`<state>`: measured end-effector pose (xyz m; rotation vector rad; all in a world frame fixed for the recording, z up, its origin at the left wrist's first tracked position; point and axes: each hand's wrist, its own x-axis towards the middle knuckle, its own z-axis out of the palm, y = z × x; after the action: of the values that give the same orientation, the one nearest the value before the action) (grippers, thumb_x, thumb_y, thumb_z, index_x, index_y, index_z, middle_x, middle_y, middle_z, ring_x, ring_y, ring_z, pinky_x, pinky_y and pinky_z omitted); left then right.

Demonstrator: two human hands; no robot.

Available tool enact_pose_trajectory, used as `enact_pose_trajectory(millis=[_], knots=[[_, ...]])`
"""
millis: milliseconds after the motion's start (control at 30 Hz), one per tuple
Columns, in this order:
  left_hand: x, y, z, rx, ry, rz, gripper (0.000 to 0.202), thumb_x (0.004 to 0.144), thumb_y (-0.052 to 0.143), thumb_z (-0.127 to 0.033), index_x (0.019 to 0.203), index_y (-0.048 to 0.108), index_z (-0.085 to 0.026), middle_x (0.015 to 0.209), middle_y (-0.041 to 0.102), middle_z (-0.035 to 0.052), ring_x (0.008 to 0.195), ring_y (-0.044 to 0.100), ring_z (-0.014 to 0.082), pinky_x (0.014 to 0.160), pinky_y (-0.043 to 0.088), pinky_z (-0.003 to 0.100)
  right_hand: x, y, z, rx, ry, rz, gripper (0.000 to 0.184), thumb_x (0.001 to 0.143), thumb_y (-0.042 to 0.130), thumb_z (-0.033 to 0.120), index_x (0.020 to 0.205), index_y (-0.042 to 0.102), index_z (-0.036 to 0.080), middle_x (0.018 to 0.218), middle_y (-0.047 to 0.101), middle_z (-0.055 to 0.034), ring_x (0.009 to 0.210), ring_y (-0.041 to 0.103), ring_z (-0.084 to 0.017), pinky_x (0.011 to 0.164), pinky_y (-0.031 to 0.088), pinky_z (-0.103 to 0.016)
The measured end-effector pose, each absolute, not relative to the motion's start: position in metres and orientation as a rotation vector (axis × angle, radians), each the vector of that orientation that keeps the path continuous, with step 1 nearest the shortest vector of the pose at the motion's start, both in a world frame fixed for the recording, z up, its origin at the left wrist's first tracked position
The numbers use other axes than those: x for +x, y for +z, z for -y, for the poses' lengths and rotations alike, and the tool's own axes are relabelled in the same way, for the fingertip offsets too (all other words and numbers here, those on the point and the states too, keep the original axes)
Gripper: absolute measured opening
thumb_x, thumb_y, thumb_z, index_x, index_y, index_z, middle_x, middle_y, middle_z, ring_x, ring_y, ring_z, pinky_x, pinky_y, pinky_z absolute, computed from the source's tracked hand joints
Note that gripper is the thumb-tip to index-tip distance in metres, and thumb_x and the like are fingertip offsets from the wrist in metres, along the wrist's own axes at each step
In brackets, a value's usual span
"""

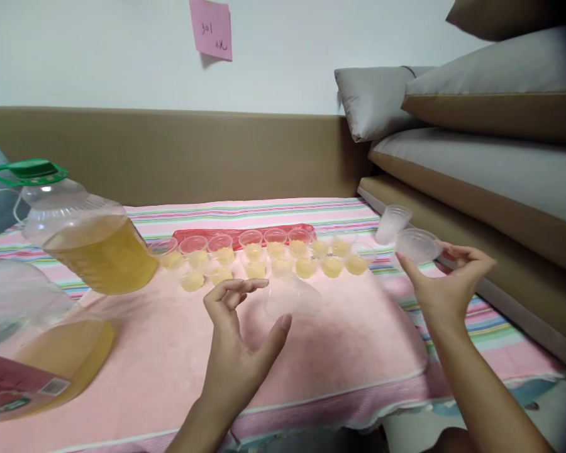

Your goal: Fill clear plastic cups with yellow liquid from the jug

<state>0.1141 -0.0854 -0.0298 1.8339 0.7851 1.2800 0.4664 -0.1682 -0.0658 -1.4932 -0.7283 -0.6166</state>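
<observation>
Between the fingertips and thumb of my left hand (240, 352) is a see-through plastic cup (295, 297), tilted over the pink cloth; its outline is faint. To the right, my right hand (446, 283) grips another clear plastic cup (419, 244) between thumb and fingers. Just behind that cup, a frosted-looking plastic cup or stack of cups (393, 224) leans on the striped cloth. Several clear cups with pale yellow liquid, one of them a front cup (304, 268), stand in rows beyond my left hand.
A large green-capped jug (99, 251) of yellow liquid stands at left. Nearer is a second big bottle (70, 352) with a red label. Red plastic wrapping (236, 238) lies behind the cups. Grey-brown cushions (490, 163) are stacked at right, and a brown backboard (207, 154) spans the rear.
</observation>
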Motion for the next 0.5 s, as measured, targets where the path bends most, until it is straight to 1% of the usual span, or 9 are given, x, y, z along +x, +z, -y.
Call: enact_pose_trajectory(millis=[67, 133, 267, 400, 500], knots=[[0.116, -0.031, 0.086, 1.878, 1.256, -0.777, 0.056, 0.089, 0.075, -0.036, 0.127, 0.033, -0.03, 0.129, 0.059, 0.0089, 0.13, 0.057, 0.0282, 0.115, 0.041, 0.06, 0.493, -0.079, 0.174, -1.56, -0.548, 0.57, 0.096, 0.05, 0.09, 0.067, 0.115, 0.036, 0.022, 0.128, 0.054, -0.0184, 0.116, 0.058, -0.03, 0.09, 0.051, -0.042], [0.116, -0.032, 0.085, 1.955, 1.213, -0.76, 0.056, 0.09, 0.075, -0.036, 0.127, 0.034, -0.03, 0.128, 0.058, 0.0089, 0.13, 0.057, 0.0281, 0.114, 0.042, 0.059, 0.51, -0.089, 0.179, -1.604, -0.512, 0.48, 0.1, 0.045, 0.09, 0.068, 0.115, 0.035, 0.022, 0.125, 0.055, -0.0195, 0.114, 0.059, -0.031, 0.088, 0.05, -0.042], [0.115, -0.037, 0.082, 2.052, 1.099, -0.768, 0.058, 0.091, 0.074, -0.039, 0.13, 0.033, -0.031, 0.13, 0.058, 0.0092, 0.131, 0.057, 0.0289, 0.112, 0.045, 0.059, 0.522, -0.098, 0.182, -1.674, -0.46, 0.421, 0.098, 0.044, 0.097, 0.056, 0.112, 0.034, 0.023, 0.12, 0.059, -0.0187, 0.108, 0.061, -0.032, 0.086, 0.048, -0.042], [0.113, -0.041, 0.079, 2.178, 1.07, -0.826, 0.058, 0.091, 0.074, -0.043, 0.133, 0.035, -0.032, 0.132, 0.055, 0.0084, 0.129, 0.056, 0.03, 0.109, 0.048, 0.06, 0.527, -0.104, 0.181, -1.723, -0.434, 0.408, 0.098, 0.045, 0.101, 0.048, 0.111, 0.033, 0.023, 0.117, 0.06, -0.0162, 0.109, 0.06, -0.031, 0.094, 0.045, -0.044], [0.111, -0.039, 0.078, 2.274, 1.055, -0.867, 0.055, 0.091, 0.073, -0.045, 0.133, 0.04, -0.032, 0.131, 0.054, 0.0082, 0.127, 0.055, 0.0312, 0.107, 0.049, 0.06, 0.532, -0.111, 0.18, -1.752, -0.406, 0.391, 0.097, 0.045, 0.103, 0.043, 0.11, 0.034, 0.023, 0.115, 0.06, -0.0141, 0.108, 0.06, -0.031, 0.095, 0.045, -0.045]])
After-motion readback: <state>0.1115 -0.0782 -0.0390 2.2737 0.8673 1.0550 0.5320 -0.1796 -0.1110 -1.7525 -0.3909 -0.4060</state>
